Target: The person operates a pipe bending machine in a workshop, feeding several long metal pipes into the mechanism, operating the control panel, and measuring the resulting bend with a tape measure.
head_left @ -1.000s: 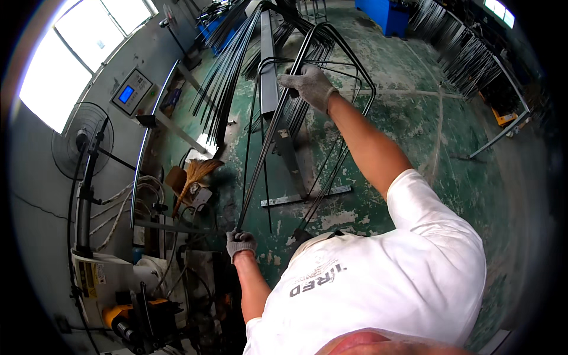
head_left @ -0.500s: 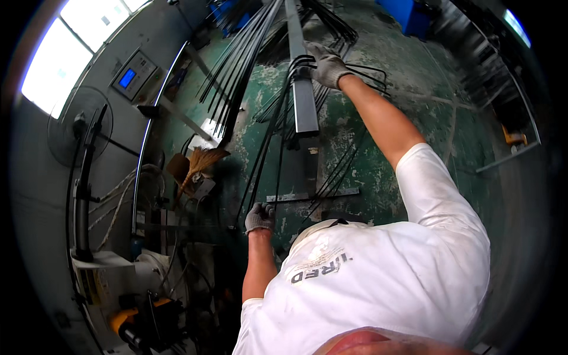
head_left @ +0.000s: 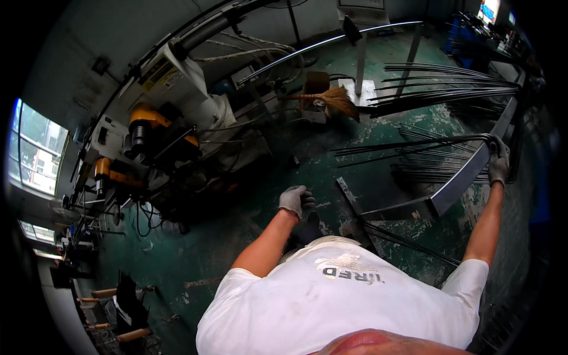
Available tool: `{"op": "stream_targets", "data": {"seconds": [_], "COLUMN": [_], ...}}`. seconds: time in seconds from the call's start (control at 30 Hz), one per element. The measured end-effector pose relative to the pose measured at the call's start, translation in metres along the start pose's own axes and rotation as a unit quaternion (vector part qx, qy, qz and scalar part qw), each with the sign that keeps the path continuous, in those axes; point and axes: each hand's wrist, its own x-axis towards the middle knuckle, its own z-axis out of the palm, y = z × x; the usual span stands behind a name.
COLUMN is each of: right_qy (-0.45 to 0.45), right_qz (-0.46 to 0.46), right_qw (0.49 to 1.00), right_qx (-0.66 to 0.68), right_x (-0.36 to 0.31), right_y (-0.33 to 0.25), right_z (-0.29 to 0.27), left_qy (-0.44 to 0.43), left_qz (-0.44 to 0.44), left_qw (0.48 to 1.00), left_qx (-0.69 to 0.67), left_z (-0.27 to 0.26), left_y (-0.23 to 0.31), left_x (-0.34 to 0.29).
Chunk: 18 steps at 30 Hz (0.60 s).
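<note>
Bent black rods [head_left: 444, 141] across grey beam [head_left: 466, 176]; metal foot bar [head_left: 348, 197] on scuffed green floor [head_left: 204, 254].

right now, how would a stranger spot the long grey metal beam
At the view's right, above the worn green floor, find the grey-gloved right hand at the bend of thin black metal rods. Just left of that hand slants the long grey metal beam, thick and flat-sided, unlike those rods.

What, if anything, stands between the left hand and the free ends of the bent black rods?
Nothing visible: only green floor shows between the left hand and the free ends of the bent black rods. The metal foot bar lies to the right of that line. One view leaves depth uncertain.
</note>
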Motion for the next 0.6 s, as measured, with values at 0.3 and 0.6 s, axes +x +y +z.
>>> {"op": "stream_targets", "data": {"seconds": [0.3,0.6], "right_qy": [-0.075,-0.158], "right_qz": [0.007,-0.242], "right_qw": [0.994,0.939], "right_qx": [-0.08,0.187], "right_x": [0.102,0.116], "right_y": [-0.071,-0.562], "right_z": [-0.024,0.095], "left_qy": [0.065,0.256], "left_qz": [0.211,0.588], "left_qw": [0.964,0.637], "left_qx": [0.149,0.428], "left_z": [-0.039,-0.116], "left_y": [0.168,0.456], "left_x": [0.035,0.082]}}
